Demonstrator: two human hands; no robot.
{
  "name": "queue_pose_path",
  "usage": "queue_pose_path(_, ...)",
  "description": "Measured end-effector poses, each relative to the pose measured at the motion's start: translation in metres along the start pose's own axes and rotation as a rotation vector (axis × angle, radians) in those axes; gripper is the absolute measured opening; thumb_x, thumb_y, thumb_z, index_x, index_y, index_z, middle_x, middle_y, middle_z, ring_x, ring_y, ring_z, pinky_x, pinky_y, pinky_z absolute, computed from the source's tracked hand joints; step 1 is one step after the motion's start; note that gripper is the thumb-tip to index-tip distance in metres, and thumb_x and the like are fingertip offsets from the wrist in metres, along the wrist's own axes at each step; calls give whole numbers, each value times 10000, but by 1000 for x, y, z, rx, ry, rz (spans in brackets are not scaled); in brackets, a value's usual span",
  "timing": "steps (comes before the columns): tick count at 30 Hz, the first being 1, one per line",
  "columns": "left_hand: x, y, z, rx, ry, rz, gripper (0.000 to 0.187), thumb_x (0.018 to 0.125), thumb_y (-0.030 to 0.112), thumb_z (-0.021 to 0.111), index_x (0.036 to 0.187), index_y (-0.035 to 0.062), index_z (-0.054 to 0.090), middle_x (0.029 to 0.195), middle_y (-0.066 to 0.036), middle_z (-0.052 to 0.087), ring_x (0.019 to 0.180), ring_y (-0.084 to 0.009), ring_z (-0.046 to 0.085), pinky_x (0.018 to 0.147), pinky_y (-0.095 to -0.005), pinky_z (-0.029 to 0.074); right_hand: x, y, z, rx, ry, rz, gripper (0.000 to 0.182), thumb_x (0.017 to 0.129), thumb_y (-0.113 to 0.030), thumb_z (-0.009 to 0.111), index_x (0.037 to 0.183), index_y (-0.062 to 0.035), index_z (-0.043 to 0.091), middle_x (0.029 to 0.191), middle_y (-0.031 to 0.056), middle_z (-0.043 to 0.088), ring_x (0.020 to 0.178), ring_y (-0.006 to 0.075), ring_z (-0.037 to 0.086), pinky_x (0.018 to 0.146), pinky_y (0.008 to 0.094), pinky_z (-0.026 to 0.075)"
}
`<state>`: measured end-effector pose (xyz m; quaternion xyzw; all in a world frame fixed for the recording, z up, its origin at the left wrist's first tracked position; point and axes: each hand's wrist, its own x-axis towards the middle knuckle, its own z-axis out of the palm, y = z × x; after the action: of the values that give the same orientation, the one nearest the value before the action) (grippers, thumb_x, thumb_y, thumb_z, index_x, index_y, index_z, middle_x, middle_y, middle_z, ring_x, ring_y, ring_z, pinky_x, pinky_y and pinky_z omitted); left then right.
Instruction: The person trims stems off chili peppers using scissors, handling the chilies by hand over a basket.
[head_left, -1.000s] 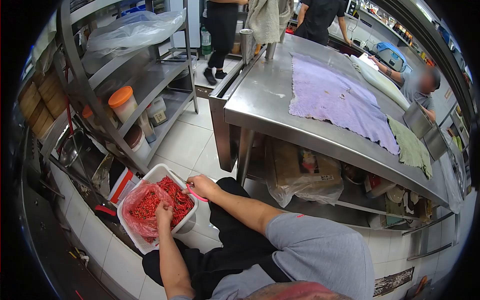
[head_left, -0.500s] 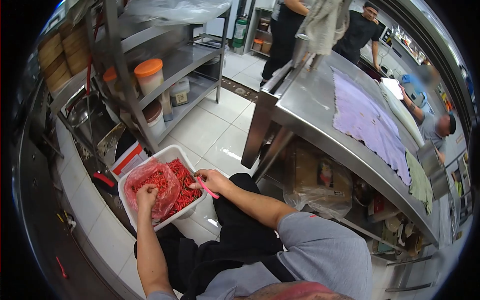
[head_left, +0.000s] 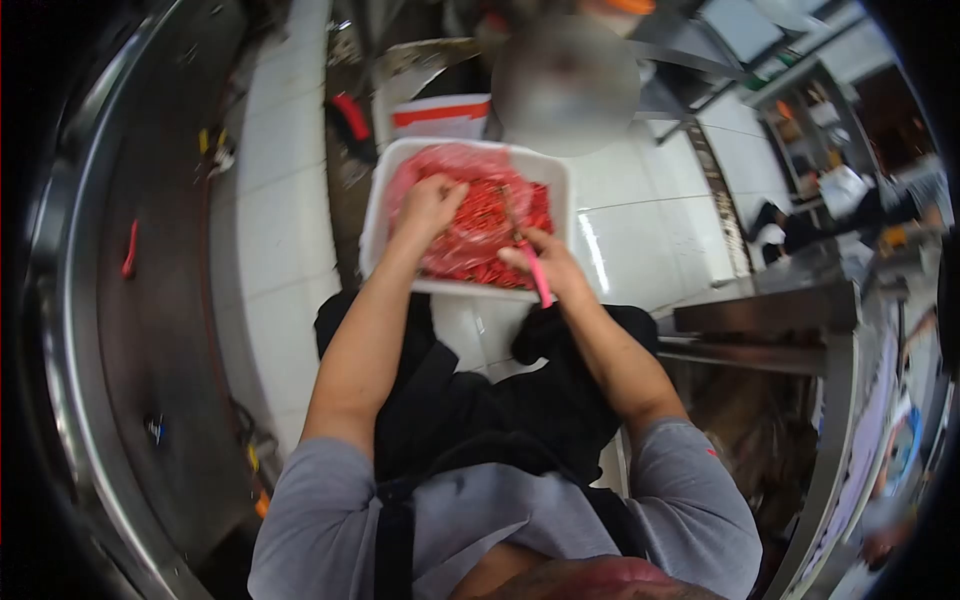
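A white plastic tub point(head_left: 567, 190) is in front of my knees. Inside it lies a translucent red plastic bag point(head_left: 460, 157) with small red chilies point(head_left: 485, 212) in its mouth, and more chilies fill the tub around it. My left hand point(head_left: 430, 205) is over the left side of the bag, fingers curled together; whatever they pinch is hidden. In my right hand point(head_left: 555, 265), at the tub's near right, is a pair of scissors point(head_left: 537, 272) with pink handles. The blades point away from me over the chilies.
Beyond the tub is a white box with a red stripe point(head_left: 440, 116), beside a red-handled object point(head_left: 350, 116). A long steel surface point(head_left: 140, 330) runs along my left. A steel table point(head_left: 770, 312) stands to my right, with people farther off.
My view has swung left and down, so the tub now sits near the centre. My right hand has brought the scissors from the tub's edge over the chilies. My left hand stays at the bag.
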<state>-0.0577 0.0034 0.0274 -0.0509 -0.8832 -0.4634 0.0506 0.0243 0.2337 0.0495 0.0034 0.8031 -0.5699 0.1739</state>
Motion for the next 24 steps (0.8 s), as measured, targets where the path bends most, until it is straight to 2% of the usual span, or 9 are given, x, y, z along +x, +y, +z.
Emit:
queue_pose_path(4,-2,2,4,-82,-16,-94,278,852,313,672,898,40,686,822,-170,690,793,-300,677,724,-391,516,4,12,15,244,-49,107,644,784,-402,777,1233,17,584,749,70,659,621,116,599,549,253,464)
queue_pose_path(7,-5,11,5,-120,-102,-150,269,859,296,663,906,32,681,824,-168,689,788,-293,675,728,-386,517,3,14,22,261,-18,67,607,787,-414,771,1183,14,603,711,64,643,588,113,582,509,250,440)
queue_pose_path(8,-7,15,6,-141,-99,-154,270,862,292,659,907,26,677,817,-164,687,782,-290,674,725,-381,517,3,13,21,248,-35,109,373,844,-296,740,1033,3,622,820,77,662,710,148,637,594,288,496)
queue_pose_path(10,-10,17,12,-159,-106,-159,272,864,288,656,909,20,673,811,-160,686,775,-287,672,722,-377,517,1,5,20,222,-50,144,373,844,-300,739,1030,2,624,804,76,662,702,145,634,589,287,493)
queue_pose_path(11,-11,18,14,-156,-86,-112,261,877,272,657,915,14,669,754,-108,666,667,-206,642,631,-338,499,0,3,20,185,-73,171,372,845,-304,738,1028,0,626,787,76,662,693,143,632,584,286,489)
queue_pose_path(12,-13,20,15,-154,-64,-66,250,890,255,659,920,8,665,698,-57,647,558,-125,612,540,-299,482,1,2,19,136,-65,134,594,785,-437,765,1150,7,620,710,79,646,598,124,603,532,255,472)
queue_pose_path(16,-22,28,18,-37,-203,39,246,889,255,660,894,9,661,693,-60,643,569,-118,602,545,-292,470,8,12,22,230,-1,95,710,771,-434,779,1225,71,572,726,80,647,615,130,617,578,266,497)
queue_pose_path(19,-25,31,18,-53,-281,-68,249,881,255,668,893,7,661,687,-69,645,570,-119,604,551,-292,478,16,20,21,187,20,94,736,766,-427,787,1225,101,559,732,84,651,613,126,616,571,268,497)
queue_pose_path(24,-26,24,18,-80,-360,-185,246,881,249,661,899,3,662,679,-82,650,584,-123,623,556,-295,486,16,12,20,208,-3,146,592,785,-392,780,1104,82,620,639,52,593,517,116,566,468,258,445)
